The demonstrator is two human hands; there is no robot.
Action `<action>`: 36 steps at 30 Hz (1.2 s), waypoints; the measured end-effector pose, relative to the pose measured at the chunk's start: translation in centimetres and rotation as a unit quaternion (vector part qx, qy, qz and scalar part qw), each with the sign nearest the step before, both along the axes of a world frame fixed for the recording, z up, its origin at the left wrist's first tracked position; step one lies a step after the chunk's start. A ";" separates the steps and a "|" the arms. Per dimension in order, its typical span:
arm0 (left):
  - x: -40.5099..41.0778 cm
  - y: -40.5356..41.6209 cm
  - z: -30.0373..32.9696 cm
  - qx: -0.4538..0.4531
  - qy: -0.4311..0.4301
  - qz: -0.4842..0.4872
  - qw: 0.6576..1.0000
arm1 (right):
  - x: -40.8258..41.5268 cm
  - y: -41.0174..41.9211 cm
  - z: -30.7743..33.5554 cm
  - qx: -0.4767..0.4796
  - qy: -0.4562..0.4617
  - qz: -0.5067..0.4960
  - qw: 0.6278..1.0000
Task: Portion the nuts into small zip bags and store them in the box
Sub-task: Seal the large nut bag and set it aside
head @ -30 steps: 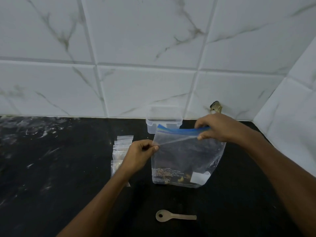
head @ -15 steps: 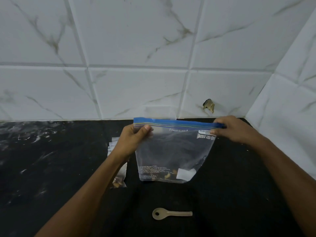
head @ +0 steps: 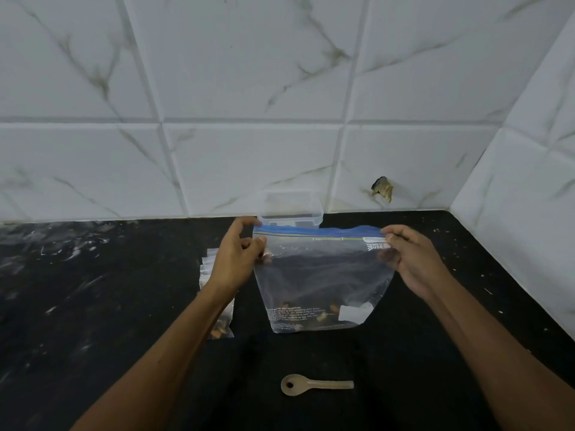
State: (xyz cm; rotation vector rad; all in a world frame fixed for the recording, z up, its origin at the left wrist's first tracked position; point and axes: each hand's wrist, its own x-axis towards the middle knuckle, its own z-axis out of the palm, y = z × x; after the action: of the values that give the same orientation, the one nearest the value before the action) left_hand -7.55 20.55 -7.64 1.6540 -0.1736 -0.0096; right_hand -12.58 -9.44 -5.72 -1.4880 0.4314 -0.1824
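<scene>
A large clear zip bag (head: 320, 281) with a blue seal strip stands upright on the black counter, a few nuts at its bottom. My left hand (head: 236, 259) pinches the bag's left top corner. My right hand (head: 410, 259) pinches the right top corner, thumb in front. Behind the bag, against the wall, sits a clear plastic box (head: 291, 209). Small zip bags (head: 217, 306) lie in a row to the left, mostly hidden by my left forearm; the nearest one holds nuts.
A beige scoop spoon (head: 314, 384) lies on the black counter (head: 93, 290) in front of the large bag. White marble tiles form the back wall and the right corner wall. A chipped hole (head: 382, 188) marks the back tiles.
The seal strip, slanted and folded a second ago, now runs straight between both hands. My hands have moved apart to the bag's top corners.
</scene>
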 end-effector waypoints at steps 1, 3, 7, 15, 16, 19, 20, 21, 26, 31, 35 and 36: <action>0.0 0.1 -0.1 0.016 -0.008 0.004 1.000 | -0.4 -0.1 -0.1 -0.014 0.003 0.023 1.000; 0.0 0.5 -0.1 0.066 -0.014 -0.003 0.998 | -1.2 -0.5 0.0 -0.091 0.018 0.093 0.991; -0.3 1.5 0.1 0.263 -0.012 -0.087 0.961 | -1.9 -1.2 -0.1 -0.285 0.083 0.167 0.940; -0.8 1.9 -0.4 0.244 -0.009 -0.109 0.964 | -2.4 -1.6 -1.4 -0.154 0.104 0.130 0.974; -0.8 1.8 -0.8 0.231 0.013 -0.105 0.967 | -2.4 -1.4 -1.7 -0.148 0.101 0.119 0.977; -0.7 1.4 -2.3 0.179 0.053 -0.068 0.980 | -2.3 -1.1 -2.6 -0.182 0.094 0.097 0.974; -0.7 1.2 -2.6 0.161 0.064 -0.062 0.983 | -2.4 -1.0 -2.9 -0.197 0.089 0.102 0.971; -0.7 1.1 -2.9 0.153 0.064 -0.057 0.985 | -2.5 -0.9 -3.0 -0.213 0.081 0.116 0.967; -0.3 1.2 -3.6 0.236 0.006 -0.068 0.969 | -2.7 -1.6 -3.2 -0.299 0.132 0.252 0.911; -0.3 1.9 -4.2 0.437 -0.019 -0.172 0.882 | -3.0 -1.7 -4.0 -0.461 0.143 0.297 0.824; -0.2 2.0 -4.9 0.492 -0.082 -0.181 0.848 | -3.1 -1.7 -4.5 -0.474 0.104 0.297 0.823; -0.1 2.0 -5.0 0.473 -0.085 -0.181 0.858 | -3.2 -1.6 -4.3 -0.463 0.104 0.291 0.831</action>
State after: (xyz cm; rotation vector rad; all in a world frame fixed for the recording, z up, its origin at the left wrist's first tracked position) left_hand -7.64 22.52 -12.68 2.5832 -0.7025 -0.2766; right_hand -15.76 -11.08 -10.06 -2.5459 0.0051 0.3165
